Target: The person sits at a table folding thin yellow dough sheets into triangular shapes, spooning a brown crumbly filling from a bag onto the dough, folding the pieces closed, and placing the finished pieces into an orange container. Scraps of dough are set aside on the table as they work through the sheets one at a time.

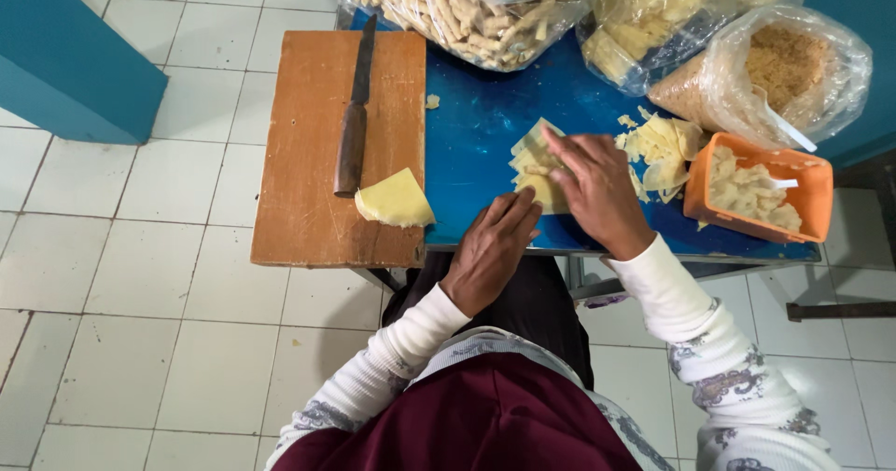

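Dough squares under both hands

Dough squares (pixel 534 168) lie stacked on the blue counter (pixel 476 126), right of the board (pixel 308 154). Right hand (pixel 597 186) presses flat on the stack, grip open. Left hand (pixel 493 247) rests below it, fingertips touching. On the board: a knife (pixel 355 121) and a dough piece (pixel 396 200).

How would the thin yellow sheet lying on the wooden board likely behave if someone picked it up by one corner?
The yellow sheet looks thin and flat with soft edges, so it would probably droop, not stay stiff. It seems light. Lying partly over the wooden board edge, it could tear if pulled roughly.
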`<state>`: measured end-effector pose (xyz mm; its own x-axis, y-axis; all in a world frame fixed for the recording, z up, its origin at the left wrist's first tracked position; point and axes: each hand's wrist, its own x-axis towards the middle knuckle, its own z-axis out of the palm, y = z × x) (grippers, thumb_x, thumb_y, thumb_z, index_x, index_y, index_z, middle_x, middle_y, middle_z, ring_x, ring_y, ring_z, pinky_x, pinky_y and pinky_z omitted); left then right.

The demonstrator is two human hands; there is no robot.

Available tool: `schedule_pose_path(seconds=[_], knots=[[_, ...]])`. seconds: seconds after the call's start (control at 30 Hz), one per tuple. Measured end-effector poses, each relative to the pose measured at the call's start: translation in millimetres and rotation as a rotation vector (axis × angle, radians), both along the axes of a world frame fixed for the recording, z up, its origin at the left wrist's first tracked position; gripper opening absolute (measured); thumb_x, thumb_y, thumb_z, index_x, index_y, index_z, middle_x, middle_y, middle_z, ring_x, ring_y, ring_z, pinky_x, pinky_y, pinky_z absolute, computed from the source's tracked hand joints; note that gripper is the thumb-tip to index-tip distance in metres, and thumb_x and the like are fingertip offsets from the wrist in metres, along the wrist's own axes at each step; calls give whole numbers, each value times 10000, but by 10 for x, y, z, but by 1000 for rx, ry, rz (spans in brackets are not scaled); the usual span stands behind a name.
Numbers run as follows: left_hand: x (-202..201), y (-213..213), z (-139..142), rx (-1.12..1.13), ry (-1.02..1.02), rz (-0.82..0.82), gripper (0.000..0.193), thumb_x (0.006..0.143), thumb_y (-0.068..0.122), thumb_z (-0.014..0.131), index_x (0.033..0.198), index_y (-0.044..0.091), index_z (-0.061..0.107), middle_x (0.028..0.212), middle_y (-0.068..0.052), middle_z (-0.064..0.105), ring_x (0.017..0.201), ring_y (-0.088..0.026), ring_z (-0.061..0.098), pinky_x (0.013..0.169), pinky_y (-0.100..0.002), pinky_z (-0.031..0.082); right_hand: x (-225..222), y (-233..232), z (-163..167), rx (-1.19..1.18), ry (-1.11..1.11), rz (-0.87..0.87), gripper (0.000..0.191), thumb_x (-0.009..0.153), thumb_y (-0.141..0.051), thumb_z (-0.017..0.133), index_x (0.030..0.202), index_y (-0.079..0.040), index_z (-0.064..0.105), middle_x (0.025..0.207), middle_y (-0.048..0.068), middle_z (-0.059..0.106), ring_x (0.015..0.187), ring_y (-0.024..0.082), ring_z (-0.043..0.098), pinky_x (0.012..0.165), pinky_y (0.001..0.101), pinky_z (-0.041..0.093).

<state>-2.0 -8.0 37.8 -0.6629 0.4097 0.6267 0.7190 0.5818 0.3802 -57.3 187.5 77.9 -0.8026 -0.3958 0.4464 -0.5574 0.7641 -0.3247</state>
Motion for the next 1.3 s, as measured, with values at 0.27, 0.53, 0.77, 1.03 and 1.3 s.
schedule_pose_path(seconds=[0.27,0.53,0.77,1.03,1.3], knots=[[12,-17,61,15,-16,-12,389,888,106,733,1239,-27,631,1370,-183,591,1217,-327,576,1018,-406,497,-412,69,374,-268,-372,-32,512,953,-157,705,1448,-140,573,982,68,755,885,187,712,800,359,569],[23,-24,111,48,-37,-7,410,889,128,760,1257,4,627,1381,-180,588,1215,-331,574,989,-413,510,-1185,566,1338,-859,35,411,245,1173,-235,700,1073,-28,617,945,32,594,840,129,576,813,276,491],[16,-3,34,7,-53,-1,433,899,161,757,1308,78,639,1403,-165,566,1230,-325,568,979,-426,507,-427,1644,1139,-259,120,-256,159,1139,-173,589,1139,-43,681,1108,69,701,901,127,638,784,265,486],[1,-18,21,-40,-57,3,441,916,178,752,1328,68,641,1414,-164,548,1216,-316,558,991,-422,506,-85,2073,552,511,63,-740,118,1018,-303,798,1056,-191,801,954,23,785,775,231,726,689,385,549],[27,-30,121,-10,-73,-15,448,900,165,755,1324,59,655,1411,-170,554,1219,-320,560,994,-417,509,89,2087,539,473,324,-645,38,1024,-82,761,1022,-96,795,922,74,743,843,225,711,802,343,551]])
